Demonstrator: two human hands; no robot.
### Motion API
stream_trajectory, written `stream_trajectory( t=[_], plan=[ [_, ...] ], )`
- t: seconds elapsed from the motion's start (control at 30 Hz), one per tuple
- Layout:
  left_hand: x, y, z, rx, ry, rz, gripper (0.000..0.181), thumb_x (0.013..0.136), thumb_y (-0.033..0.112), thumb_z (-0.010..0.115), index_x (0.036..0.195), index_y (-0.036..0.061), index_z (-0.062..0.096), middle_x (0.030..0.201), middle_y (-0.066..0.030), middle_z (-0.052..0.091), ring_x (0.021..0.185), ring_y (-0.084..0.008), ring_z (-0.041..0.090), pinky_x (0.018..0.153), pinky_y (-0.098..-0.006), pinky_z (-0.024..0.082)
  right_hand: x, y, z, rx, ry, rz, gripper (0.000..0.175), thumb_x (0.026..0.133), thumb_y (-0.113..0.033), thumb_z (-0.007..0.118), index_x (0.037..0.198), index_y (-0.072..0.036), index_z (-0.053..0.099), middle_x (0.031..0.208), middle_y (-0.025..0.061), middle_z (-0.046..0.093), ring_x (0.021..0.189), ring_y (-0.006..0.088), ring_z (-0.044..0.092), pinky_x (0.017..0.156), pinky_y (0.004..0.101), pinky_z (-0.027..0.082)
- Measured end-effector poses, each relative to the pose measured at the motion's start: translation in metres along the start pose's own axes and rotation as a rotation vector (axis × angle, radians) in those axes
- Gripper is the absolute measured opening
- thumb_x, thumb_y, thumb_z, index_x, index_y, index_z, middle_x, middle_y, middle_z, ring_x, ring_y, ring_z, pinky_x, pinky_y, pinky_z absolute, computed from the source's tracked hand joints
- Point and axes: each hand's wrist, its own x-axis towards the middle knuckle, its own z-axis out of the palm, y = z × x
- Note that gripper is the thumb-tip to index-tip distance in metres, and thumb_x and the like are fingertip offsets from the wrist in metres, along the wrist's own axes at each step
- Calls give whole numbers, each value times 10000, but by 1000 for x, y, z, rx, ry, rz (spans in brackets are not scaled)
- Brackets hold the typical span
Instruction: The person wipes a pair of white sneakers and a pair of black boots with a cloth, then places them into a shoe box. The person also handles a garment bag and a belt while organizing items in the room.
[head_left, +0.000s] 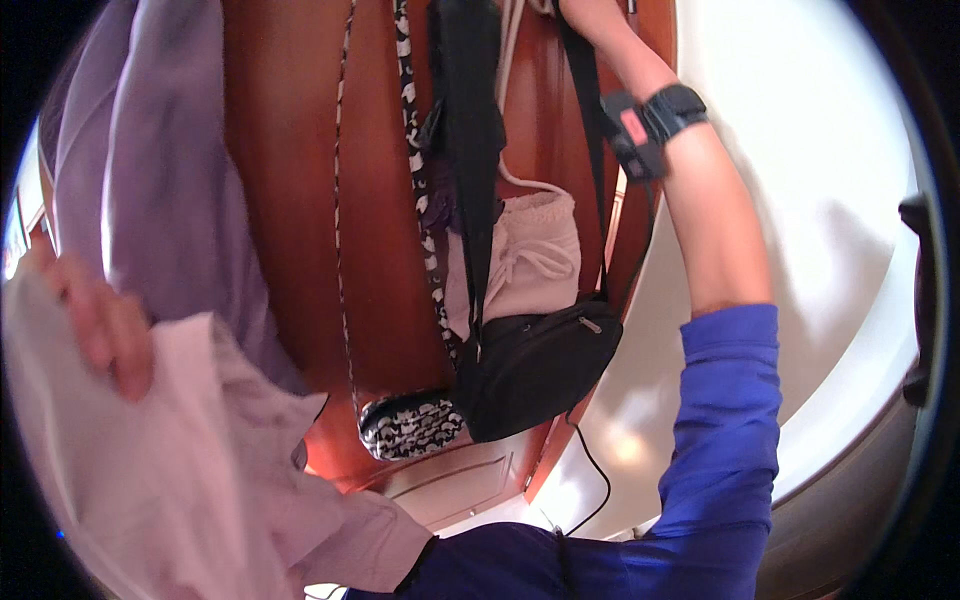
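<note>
My left hand (109, 330), at the far left, grips a pale pinkish fabric garment (187, 420) that hangs down towards the lower middle. Behind it a purple garment (180, 172) hangs along the left. My right arm reaches up on the right, a black device strapped at the wrist; my right hand (589, 15) is mostly cut off by the top edge, near the bag straps, and its fingers cannot be made out. Below it hang a black zipped bag (540, 375), a pale knitted item with a tied cord (540, 255) and a small black-and-white patterned bag (412, 427).
The bags hang in front of a reddish-brown wooden door (292, 225). A pale wall (810, 225) is behind my right arm. A thin black cable (606, 480) hangs beside the black bag, and a panelled door (457, 487) shows low behind the bags.
</note>
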Motion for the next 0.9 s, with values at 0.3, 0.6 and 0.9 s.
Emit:
stream_trajectory(
  t=[0.3,0.6,0.9],
  plan=[
    [56,-30,75,557,278,-54,353,921,187,554,1199,-6,454,900,-121,642,818,-210,665,729,-321,546,-198,-93,-55,944,-401,-180,574,982,-487,384,1357,-59,456,1286,114,545,1177,216,513,973,367,399],
    [96,-33,43,896,697,168,314,895,145,576,1160,-13,518,883,-119,651,817,-183,632,760,-297,509,-298,-136,-77,1501,-915,527,370,986,-285,505,1246,-26,543,1128,23,614,1041,92,541,924,240,410],
    [98,-54,42,-714,459,-262,414,976,272,485,1314,33,472,1251,-139,563,1104,-226,575,952,-380,481,-171,-101,-115,1531,-500,428,328,988,-197,468,1304,-111,479,1110,49,628,982,139,622,833,296,533]
  ],
)
